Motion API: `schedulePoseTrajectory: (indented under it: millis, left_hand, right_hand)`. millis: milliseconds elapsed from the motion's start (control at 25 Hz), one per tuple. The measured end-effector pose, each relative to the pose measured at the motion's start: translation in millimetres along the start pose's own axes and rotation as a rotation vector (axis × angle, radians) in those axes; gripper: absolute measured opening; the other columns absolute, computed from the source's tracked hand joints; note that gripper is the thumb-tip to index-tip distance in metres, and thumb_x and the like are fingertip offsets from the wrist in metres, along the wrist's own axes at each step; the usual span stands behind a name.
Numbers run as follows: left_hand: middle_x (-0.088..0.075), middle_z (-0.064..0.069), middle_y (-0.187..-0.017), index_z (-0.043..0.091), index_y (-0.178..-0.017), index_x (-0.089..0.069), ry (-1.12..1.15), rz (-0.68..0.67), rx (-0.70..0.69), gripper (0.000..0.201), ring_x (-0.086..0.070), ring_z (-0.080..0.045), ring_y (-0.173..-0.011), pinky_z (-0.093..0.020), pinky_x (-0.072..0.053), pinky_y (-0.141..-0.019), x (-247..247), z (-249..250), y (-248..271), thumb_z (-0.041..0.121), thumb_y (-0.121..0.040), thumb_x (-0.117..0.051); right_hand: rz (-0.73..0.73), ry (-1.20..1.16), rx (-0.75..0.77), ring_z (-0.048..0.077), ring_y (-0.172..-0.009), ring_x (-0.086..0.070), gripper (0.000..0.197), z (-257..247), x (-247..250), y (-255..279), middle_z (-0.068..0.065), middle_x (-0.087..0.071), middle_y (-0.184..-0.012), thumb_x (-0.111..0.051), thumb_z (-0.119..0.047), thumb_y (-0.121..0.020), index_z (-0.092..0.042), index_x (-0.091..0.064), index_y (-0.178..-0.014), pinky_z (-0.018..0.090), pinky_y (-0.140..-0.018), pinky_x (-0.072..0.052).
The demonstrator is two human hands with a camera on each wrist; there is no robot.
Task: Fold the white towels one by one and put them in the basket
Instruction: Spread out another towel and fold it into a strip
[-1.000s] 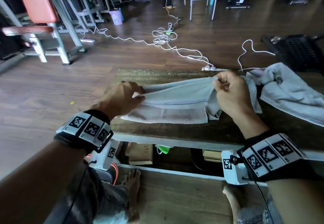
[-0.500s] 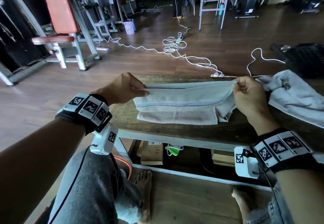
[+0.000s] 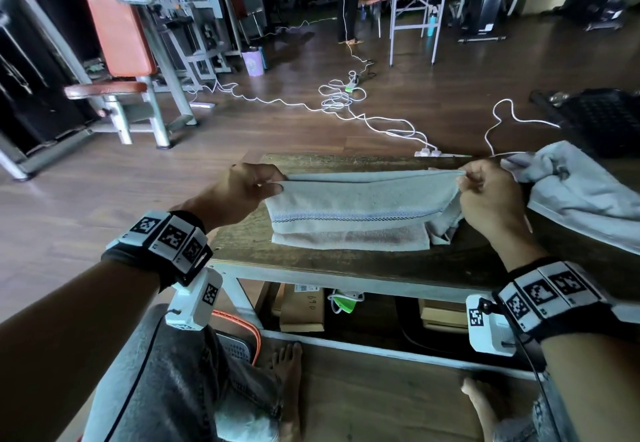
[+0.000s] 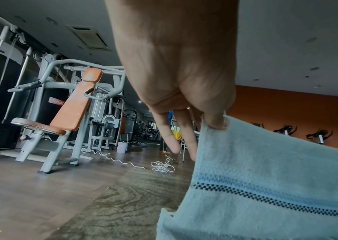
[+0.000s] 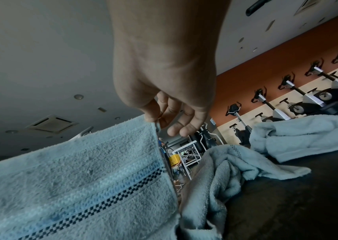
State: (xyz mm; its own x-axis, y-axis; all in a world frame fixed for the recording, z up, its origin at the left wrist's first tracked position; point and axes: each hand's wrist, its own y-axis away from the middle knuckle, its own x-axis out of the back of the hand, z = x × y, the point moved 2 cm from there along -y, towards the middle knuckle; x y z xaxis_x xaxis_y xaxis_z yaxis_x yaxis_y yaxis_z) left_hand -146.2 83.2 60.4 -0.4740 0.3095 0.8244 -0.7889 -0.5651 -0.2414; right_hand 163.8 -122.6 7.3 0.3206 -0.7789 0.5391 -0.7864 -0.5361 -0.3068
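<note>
A white towel (image 3: 360,199) with a blue and black checked stripe hangs taut between my hands above the wooden table (image 3: 346,261); its lower part lies folded on the top. My left hand (image 3: 242,189) pinches the towel's upper left corner, the thumb (image 4: 215,120) pressed on the cloth (image 4: 266,178). My right hand (image 3: 485,196) pinches the upper right corner (image 5: 154,123) between thumb and forefinger. The towel's loose end (image 5: 221,170) bunches on the table below that hand. A second white towel (image 3: 581,196) lies crumpled at the table's right. An orange-rimmed basket (image 3: 239,341) shows partly beside my left knee.
Boxes (image 3: 301,310) and a green object (image 3: 346,303) sit on the shelf under the table. White cables (image 3: 339,102) run over the wooden floor beyond it. A gym machine with an orange seat (image 3: 114,43) stands at the far left, a black crate (image 3: 602,116) at the far right.
Both hands have lifted the towel's top edge and drawn it apart until it is taut. The head view has tilted up, showing more of the room.
</note>
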Motion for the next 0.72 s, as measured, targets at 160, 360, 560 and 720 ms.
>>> schedulePoseTrajectory:
  millis: [160, 360, 560, 720]
  left_hand:
    - [-0.052, -0.002, -0.065, 0.002, -0.103, -0.058, 0.056, 0.009, 0.026, 0.01, -0.044, -0.004, -0.049, -0.021, -0.041, -0.051, -1, -3, 4, 0.005, -0.094, -0.062]
    - [-0.057, 0.015, -0.05, 0.016, -0.081, -0.065, 0.056, 0.059, 0.048, 0.01, -0.048, 0.0, -0.046, -0.018, -0.038, -0.052, -2, -17, 7, 0.017, -0.089, -0.071]
    - [-0.042, 0.008, -0.046, 0.012, -0.066, -0.06, 0.047, 0.14, 0.016, 0.027, -0.033, -0.004, -0.043, -0.016, -0.027, -0.045, -7, -15, 9, 0.024, -0.083, -0.077]
    - [-0.041, 0.011, -0.042, 0.021, -0.057, -0.053, 0.047, 0.151, 0.007, 0.036, -0.032, -0.004, -0.043, -0.019, -0.026, -0.045, -7, -15, 5, 0.03, -0.081, -0.079]
  right_hand:
    - [-0.003, 0.013, 0.004, 0.014, -0.088, -0.055, 0.014, -2, -3, 1, -0.002, -0.062, -0.092, -0.055, -0.009, -0.098, -0.012, -0.066, -0.106, 0.02, -0.074, -0.034]
    - [-0.02, 0.005, 0.001, 0.016, -0.085, -0.056, 0.013, -2, -4, 1, 0.0, -0.063, -0.091, -0.053, -0.009, -0.098, -0.012, -0.064, -0.103, 0.022, -0.072, -0.034]
    - [-0.028, -0.013, 0.012, 0.015, -0.086, -0.056, 0.012, -3, -2, 4, 0.0, -0.061, -0.092, -0.054, -0.008, -0.098, -0.012, -0.064, -0.105, 0.019, -0.071, -0.034]
    - [-0.018, -0.005, 0.004, 0.016, -0.086, -0.057, 0.013, -1, -2, 3, 0.0, -0.062, -0.092, -0.054, -0.008, -0.098, -0.011, -0.064, -0.105, 0.019, -0.073, -0.035]
